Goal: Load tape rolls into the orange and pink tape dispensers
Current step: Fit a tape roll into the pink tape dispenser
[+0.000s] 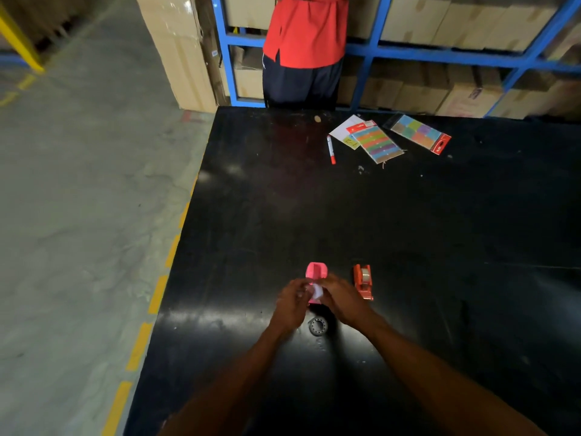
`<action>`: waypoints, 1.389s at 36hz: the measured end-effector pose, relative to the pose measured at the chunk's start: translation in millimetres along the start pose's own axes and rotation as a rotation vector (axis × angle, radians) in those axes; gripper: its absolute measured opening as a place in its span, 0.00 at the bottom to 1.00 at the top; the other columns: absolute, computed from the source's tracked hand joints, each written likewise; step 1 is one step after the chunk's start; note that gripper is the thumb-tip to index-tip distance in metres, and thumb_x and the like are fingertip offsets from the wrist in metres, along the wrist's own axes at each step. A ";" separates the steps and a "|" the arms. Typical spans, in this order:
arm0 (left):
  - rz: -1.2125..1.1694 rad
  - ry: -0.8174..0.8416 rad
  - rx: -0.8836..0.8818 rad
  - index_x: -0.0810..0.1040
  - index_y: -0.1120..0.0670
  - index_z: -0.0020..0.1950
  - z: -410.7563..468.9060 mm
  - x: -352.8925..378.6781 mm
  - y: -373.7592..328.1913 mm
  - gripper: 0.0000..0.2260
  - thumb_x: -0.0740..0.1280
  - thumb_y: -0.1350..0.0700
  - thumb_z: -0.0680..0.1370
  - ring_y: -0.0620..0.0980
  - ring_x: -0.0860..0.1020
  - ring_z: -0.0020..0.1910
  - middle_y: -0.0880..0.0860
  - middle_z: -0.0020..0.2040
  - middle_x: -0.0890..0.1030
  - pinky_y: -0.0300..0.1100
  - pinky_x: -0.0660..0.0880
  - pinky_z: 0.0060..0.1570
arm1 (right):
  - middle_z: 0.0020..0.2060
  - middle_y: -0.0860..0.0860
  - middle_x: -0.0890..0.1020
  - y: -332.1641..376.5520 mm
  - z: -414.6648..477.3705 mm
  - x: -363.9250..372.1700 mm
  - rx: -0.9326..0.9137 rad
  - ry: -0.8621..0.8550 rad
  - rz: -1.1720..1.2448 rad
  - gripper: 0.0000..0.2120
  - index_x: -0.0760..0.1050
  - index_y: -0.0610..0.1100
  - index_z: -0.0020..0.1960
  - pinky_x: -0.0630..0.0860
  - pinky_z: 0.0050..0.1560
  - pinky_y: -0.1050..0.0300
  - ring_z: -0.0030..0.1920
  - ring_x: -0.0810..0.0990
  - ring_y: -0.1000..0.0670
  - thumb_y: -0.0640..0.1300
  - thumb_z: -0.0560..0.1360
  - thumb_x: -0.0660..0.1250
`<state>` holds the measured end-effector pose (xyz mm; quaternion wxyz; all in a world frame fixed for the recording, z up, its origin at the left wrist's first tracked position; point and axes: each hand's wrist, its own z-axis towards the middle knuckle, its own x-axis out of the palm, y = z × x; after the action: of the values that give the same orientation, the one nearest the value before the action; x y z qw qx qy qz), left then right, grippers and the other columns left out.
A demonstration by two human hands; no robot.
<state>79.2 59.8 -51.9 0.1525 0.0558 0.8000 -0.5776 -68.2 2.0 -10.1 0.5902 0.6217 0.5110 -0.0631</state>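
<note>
A pink tape dispenser (316, 272) stands on the black table (408, 231), its near end hidden behind my fingers. My left hand (290, 302) and my right hand (341, 298) meet just in front of it, both pinching a small white tape roll (317, 290). Just right of my right hand stands the orange tape dispenser (363, 281) with a tape roll seated in it. A dark ring-shaped tape core (318, 326) lies flat on the table below my hands.
At the table's far side lie a red-and-white marker (331, 149), white cards (345, 130) and two packs of coloured sticky notes (379, 143) (421, 133). A person in a red shirt (306, 29) stands behind the far edge. The table's left edge drops to the floor.
</note>
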 end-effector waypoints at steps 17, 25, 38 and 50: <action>-0.021 -0.079 -0.004 0.84 0.52 0.51 -33.9 8.6 -0.1 0.10 0.71 0.52 0.71 0.49 0.85 0.43 0.52 0.44 0.87 0.51 0.82 0.48 | 0.39 0.49 0.80 -32.1 -37.2 11.7 0.026 -0.064 -0.013 0.10 0.75 0.45 0.39 0.77 0.44 0.50 0.41 0.78 0.51 0.46 0.76 0.60; -0.134 -0.071 -0.115 0.85 0.55 0.47 -41.5 4.8 12.4 0.06 0.76 0.58 0.71 0.52 0.85 0.44 0.56 0.44 0.87 0.54 0.82 0.51 | 0.46 0.43 0.81 -53.6 -65.0 23.2 0.146 0.074 -0.205 0.05 0.74 0.41 0.49 0.72 0.43 0.55 0.46 0.80 0.44 0.41 0.74 0.63; -0.202 -0.009 -0.179 0.85 0.51 0.44 -43.2 -8.9 18.0 0.05 0.75 0.60 0.72 0.50 0.83 0.43 0.55 0.43 0.85 0.52 0.80 0.51 | 0.65 0.41 0.73 -44.1 -63.4 50.0 0.232 0.114 -0.393 0.21 0.69 0.42 0.68 0.74 0.59 0.52 0.62 0.76 0.43 0.45 0.77 0.67; -0.166 0.017 -0.191 0.84 0.48 0.44 -45.4 -20.1 15.1 0.08 0.73 0.62 0.74 0.47 0.83 0.42 0.52 0.42 0.86 0.37 0.80 0.44 | 0.65 0.46 0.76 -25.6 -42.1 67.9 0.050 0.073 -0.605 0.29 0.71 0.47 0.67 0.65 0.66 0.47 0.65 0.72 0.45 0.61 0.72 0.68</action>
<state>94.0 109.2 -46.4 0.1021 -0.0206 0.8545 -0.5088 -76.5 68.1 -61.1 0.5104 0.4577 0.6920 -0.2262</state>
